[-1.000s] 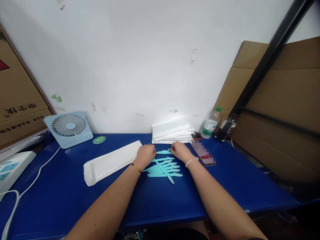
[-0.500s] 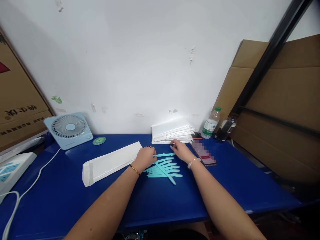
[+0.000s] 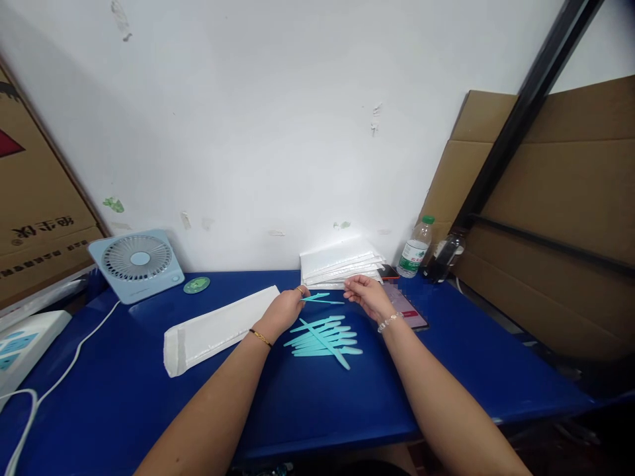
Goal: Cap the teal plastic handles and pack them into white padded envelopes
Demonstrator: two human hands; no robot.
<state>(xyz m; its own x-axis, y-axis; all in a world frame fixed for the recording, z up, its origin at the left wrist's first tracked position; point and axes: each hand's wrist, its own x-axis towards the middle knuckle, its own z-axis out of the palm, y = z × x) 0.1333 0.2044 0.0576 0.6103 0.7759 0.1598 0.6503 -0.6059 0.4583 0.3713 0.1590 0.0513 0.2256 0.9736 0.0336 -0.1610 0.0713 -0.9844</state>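
My left hand (image 3: 288, 309) is closed on thin teal eyebrow razors (image 3: 317, 299); two slender shapes stick out to the right from its fingertips. My right hand (image 3: 366, 295) is held just beyond their free ends, thumb and fingers pinched together. Whatever may be in that pinch is hidden or too small to make out. Below both hands, a loose pile of several teal eyebrow razors (image 3: 325, 340) lies on the blue table (image 3: 317, 403), one crossing over the others. A long white padded envelope (image 3: 223, 330) rests flat beside my left hand.
Behind my hands is a stack of white envelopes (image 3: 340, 258). A phone (image 3: 414, 314), a water bottle (image 3: 415, 248) and a dark bottle (image 3: 445, 256) stand or lie to the right. On the left are a blue fan (image 3: 139, 261), a round green disc (image 3: 197, 285) and a power strip (image 3: 32, 340).
My left hand has lifted its razors up and away from the pile. My right hand has moved slightly right, and a gap now shows between its fingers and the razors.
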